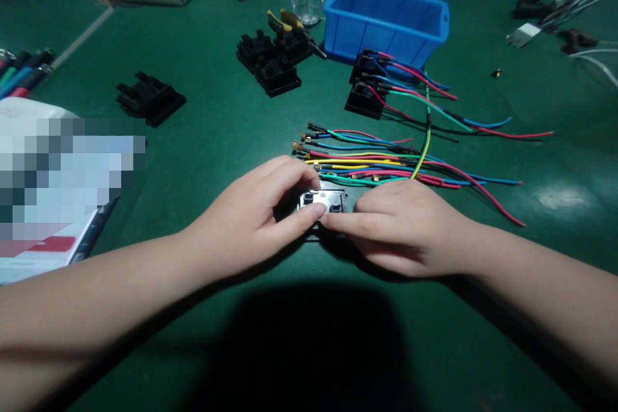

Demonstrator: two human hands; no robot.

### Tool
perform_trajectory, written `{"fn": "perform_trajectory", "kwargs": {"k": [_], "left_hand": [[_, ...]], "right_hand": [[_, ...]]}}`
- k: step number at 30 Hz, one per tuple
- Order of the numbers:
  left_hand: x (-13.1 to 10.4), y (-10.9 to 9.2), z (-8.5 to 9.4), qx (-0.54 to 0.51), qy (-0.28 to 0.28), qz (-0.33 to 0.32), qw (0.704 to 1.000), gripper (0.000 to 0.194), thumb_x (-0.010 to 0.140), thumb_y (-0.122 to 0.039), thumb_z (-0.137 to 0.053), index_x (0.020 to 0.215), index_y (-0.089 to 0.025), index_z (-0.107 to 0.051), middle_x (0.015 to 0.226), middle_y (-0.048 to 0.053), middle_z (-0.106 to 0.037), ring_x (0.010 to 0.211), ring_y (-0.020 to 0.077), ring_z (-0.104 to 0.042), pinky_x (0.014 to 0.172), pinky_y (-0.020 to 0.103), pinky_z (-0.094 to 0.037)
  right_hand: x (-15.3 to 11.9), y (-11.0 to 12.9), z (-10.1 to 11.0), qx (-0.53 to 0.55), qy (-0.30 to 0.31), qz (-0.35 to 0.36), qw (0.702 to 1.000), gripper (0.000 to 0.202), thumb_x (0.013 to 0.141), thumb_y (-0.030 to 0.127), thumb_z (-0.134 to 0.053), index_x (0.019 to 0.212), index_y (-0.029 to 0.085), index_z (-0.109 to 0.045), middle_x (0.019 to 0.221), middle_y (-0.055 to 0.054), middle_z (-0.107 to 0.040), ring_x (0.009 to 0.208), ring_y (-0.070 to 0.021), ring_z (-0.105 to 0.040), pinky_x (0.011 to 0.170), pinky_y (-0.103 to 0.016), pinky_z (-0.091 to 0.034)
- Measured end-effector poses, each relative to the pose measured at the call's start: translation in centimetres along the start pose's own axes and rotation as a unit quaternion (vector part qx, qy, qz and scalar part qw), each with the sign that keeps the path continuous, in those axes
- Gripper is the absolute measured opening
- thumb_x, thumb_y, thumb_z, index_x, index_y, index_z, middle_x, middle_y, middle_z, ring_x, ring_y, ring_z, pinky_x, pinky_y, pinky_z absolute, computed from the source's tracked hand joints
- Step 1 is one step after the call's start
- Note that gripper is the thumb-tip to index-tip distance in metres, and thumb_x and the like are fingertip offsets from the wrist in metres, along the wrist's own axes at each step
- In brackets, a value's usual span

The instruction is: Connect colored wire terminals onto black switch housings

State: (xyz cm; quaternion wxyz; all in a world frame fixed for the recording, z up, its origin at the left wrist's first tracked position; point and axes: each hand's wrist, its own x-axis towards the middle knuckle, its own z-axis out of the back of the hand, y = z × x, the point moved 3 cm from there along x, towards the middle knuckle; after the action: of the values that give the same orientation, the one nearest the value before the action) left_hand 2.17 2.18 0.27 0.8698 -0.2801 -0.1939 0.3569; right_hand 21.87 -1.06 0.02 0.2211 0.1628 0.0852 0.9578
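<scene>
- Head view, nearest: on the table [193, 309], the left hand [263, 209] holds a small bright-topped part [327, 196], thumb on top, fingers curled around the far edge. Uneven thumb pressure could tilt or skid it.
- The right hand [410, 225] is mostly curled, its index fingertip at the part's near side; whether it pinches anything, I cannot tell. A slip there might jam that finger against the edge.
- Just beyond, loose wires [367, 161] lie close to both hands; a sleeve-less wrist or knuckle could drag and tangle them.
- A yellow-green wire [427, 141] reaches toward the right hand's knuckles; snagging it might tug the wired black housings [365, 100].
- Farther off, yellow-handled pliers [290, 20] rest on black pieces [277, 74]; a bump could topple them.
</scene>
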Motion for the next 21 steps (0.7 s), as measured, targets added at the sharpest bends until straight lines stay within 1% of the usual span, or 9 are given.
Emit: {"fn": "perform_trajectory", "kwargs": {"k": [4,10,16,19,21], "left_hand": [[-0.01,0.03,-0.08,0.012,0.009,-0.005,1.000,0.024,0.097,-0.036,-0.050,0.100,-0.015,-0.060,0.092,0.002,-0.063,0.083,0.0170,-0.057,0.073,0.028,-0.042],[0.04,0.02,-0.10,0.012,0.025,-0.012,1.000,0.024,0.097,-0.038,-0.049,0.100,-0.017,-0.060,0.091,0.002,-0.062,0.084,0.0178,-0.056,0.075,0.029,-0.042],[-0.14,-0.04,-0.36,0.027,0.059,-0.013,0.998,0.032,0.102,-0.040,-0.039,0.107,-0.015,-0.059,0.105,0.007,-0.061,0.098,0.0233,-0.055,0.085,0.036,-0.041],[-0.20,-0.14,-0.42,0.031,0.072,-0.004,0.997,0.033,0.103,-0.040,-0.036,0.109,-0.016,-0.058,0.106,0.007,-0.060,0.100,0.0244,-0.055,0.087,0.038,-0.041],[-0.19,-0.23,-0.40,0.035,0.076,0.002,0.996,0.032,0.103,-0.039,-0.035,0.110,-0.017,-0.058,0.106,0.007,-0.059,0.100,0.0247,-0.055,0.088,0.039,-0.041]], "right_hand": [[0.05,0.06,0.04,0.001,0.008,0.003,1.000,0.037,0.094,0.020,-0.046,0.129,0.020,-0.057,0.077,-0.001,-0.060,0.067,-0.0153,-0.050,0.059,-0.030,-0.029],[0.04,0.06,0.07,0.003,0.004,0.007,1.000,0.037,0.094,0.021,-0.047,0.128,0.018,-0.059,0.077,-0.001,-0.061,0.067,-0.0156,-0.050,0.059,-0.031,-0.029],[0.05,0.13,0.00,0.027,-0.009,0.002,1.000,0.037,0.093,0.018,-0.048,0.129,0.017,-0.053,0.080,-0.001,-0.065,0.068,-0.0155,-0.055,0.061,-0.029,-0.034],[0.12,0.06,0.05,0.052,-0.026,-0.020,0.998,0.029,0.092,0.018,-0.050,0.121,0.016,-0.054,0.086,-0.002,-0.069,0.071,-0.0150,-0.059,0.062,-0.028,-0.038],[0.17,0.02,0.05,0.057,-0.033,-0.031,0.997,0.023,0.091,0.018,-0.051,0.114,0.016,-0.055,0.085,-0.003,-0.069,0.071,-0.0151,-0.060,0.063,-0.027,-0.040]]}}
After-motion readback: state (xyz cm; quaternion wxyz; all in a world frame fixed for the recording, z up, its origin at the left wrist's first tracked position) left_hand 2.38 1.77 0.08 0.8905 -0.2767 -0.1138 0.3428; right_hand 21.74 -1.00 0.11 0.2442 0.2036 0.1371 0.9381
